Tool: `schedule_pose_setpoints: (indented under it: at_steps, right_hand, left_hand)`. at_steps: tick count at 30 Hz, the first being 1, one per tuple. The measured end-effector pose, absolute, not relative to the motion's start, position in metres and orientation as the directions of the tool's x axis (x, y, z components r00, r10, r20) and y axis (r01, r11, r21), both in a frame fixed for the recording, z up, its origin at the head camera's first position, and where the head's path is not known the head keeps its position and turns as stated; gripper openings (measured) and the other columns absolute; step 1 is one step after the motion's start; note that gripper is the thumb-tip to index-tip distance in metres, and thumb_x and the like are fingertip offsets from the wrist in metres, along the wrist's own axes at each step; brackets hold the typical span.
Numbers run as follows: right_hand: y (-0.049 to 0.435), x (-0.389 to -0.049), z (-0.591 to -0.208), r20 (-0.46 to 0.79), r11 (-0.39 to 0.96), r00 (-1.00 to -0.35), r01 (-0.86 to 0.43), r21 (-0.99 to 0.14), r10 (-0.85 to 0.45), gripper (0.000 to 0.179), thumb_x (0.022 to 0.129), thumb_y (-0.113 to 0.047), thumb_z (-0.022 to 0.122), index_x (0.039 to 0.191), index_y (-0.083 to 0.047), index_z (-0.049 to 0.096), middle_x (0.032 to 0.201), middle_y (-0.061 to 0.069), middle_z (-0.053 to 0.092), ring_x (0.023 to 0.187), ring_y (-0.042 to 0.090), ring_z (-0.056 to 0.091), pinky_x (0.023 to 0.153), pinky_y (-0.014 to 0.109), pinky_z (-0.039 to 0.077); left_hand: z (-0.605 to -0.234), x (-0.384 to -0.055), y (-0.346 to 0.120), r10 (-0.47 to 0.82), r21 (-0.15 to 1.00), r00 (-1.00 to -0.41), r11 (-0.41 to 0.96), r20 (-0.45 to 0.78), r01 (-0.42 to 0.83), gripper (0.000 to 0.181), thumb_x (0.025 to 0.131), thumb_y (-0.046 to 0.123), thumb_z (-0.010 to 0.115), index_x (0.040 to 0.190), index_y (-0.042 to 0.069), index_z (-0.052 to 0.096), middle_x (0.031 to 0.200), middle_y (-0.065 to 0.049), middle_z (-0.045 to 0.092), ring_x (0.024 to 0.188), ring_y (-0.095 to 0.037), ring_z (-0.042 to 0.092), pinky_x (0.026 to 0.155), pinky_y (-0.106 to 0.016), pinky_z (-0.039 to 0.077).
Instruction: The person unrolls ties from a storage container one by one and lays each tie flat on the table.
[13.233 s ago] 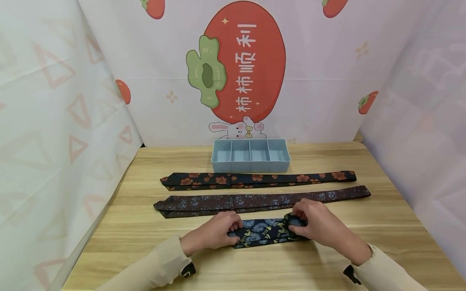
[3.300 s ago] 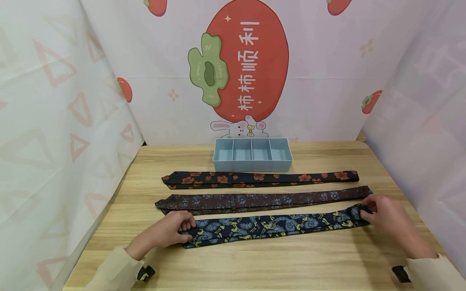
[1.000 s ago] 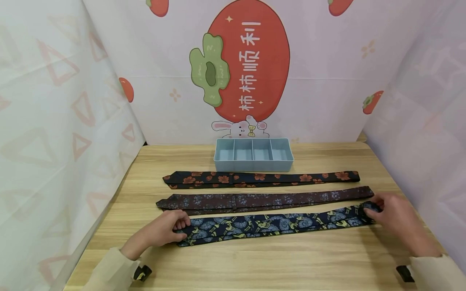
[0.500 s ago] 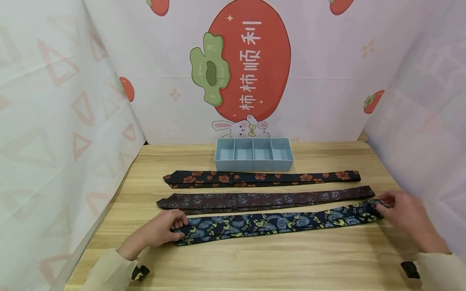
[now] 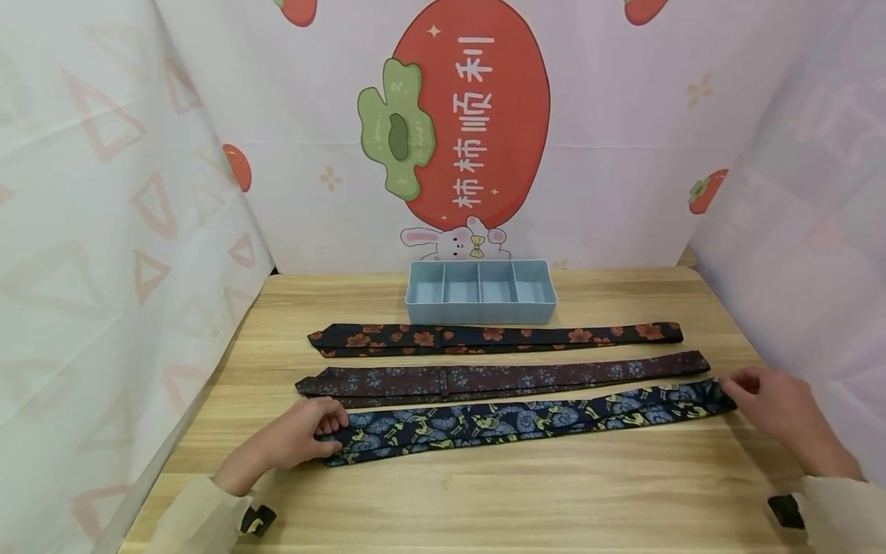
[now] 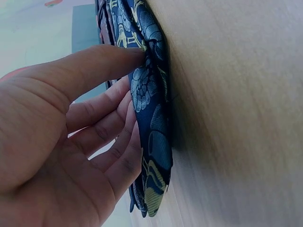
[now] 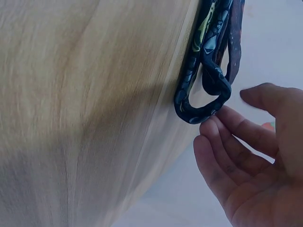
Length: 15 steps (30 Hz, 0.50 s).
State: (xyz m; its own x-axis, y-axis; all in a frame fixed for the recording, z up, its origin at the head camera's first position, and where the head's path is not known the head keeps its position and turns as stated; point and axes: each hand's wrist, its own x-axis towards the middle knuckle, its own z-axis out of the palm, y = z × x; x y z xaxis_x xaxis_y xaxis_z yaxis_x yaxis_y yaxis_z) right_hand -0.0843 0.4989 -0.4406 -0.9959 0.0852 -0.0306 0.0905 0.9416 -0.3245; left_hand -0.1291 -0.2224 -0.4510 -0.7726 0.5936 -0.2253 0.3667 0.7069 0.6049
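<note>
A navy necktie with blue shell and yellow figures (image 5: 526,421) lies folded lengthwise across the table, nearest the person. At its pointed left end my left hand (image 5: 298,435) pinches it; the left wrist view shows the thumb (image 6: 113,61) on top and the fingers behind the edge. The tie's right end makes a rounded loop (image 7: 194,113) in the right wrist view. My right hand (image 5: 782,408) is beside that loop, thumb apart from the cloth, fingertips (image 7: 208,126) right at the bend.
Behind it lie a maroon tie with small blue flowers (image 5: 512,377) and a black tie with orange flowers (image 5: 526,336), both folded lengthwise. A light-blue box with several compartments (image 5: 481,312) stands at the back, before a printed cloth backdrop (image 5: 595,208).
The navy tie has gone from short and partly bunched to stretched out long. My hands have moved apart, left hand leftward, right hand rightward, and the right has just let go of the tie's end.
</note>
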Motion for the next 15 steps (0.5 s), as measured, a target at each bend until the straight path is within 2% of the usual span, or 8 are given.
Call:
schedule_pose_setpoints:
  at_steps: [3, 9, 15]
  right_hand:
    - [0.498, -0.087, -0.442, -0.021, 0.942, -0.997, 0.08, -0.326, 0.077, 0.032, 0.101, -0.02, 0.068, 0.106, 0.012, 0.071, 0.092, 0.025, 0.073, 0.081, 0.04, 0.069, 0.066, 0.052, 0.054]
    - [0.5, -0.087, -0.446, -0.029, 0.938, -0.998, 0.056, -0.341, 0.049, 0.017, 0.092, -0.008, 0.077, 0.095, 0.008, 0.072, 0.082, 0.013, 0.072, 0.07, 0.018, 0.064, 0.063, 0.039, 0.053]
    - [0.497, -0.085, -0.449, -0.017, 0.941, -0.999, 0.034, -0.337, 0.03, 0.012, 0.088, -0.003, 0.079, 0.09, 0.007, 0.072, 0.08, 0.013, 0.072, 0.069, 0.017, 0.064, 0.065, 0.045, 0.056]
  left_hand:
    - [-0.45, -0.129, -0.224, 0.594, 0.608, -0.771, 0.706, -0.231, 0.362, 0.021, 0.09, 0.014, 0.082, 0.106, 0.01, 0.069, 0.094, 0.005, 0.063, 0.081, -0.001, 0.054, 0.072, -0.024, 0.053]
    - [-0.451, -0.131, -0.232, 0.598, 0.606, -0.77, 0.703, -0.222, 0.372, 0.021, 0.091, 0.013, 0.082, 0.108, 0.009, 0.07, 0.096, 0.004, 0.065, 0.083, -0.001, 0.056, 0.072, -0.025, 0.055]
    - [-0.448, -0.13, -0.237, 0.606, 0.598, -0.77, 0.698, -0.199, 0.395, 0.019, 0.092, 0.011, 0.082, 0.107, 0.008, 0.071, 0.096, 0.003, 0.067, 0.083, -0.002, 0.059, 0.072, -0.026, 0.056]
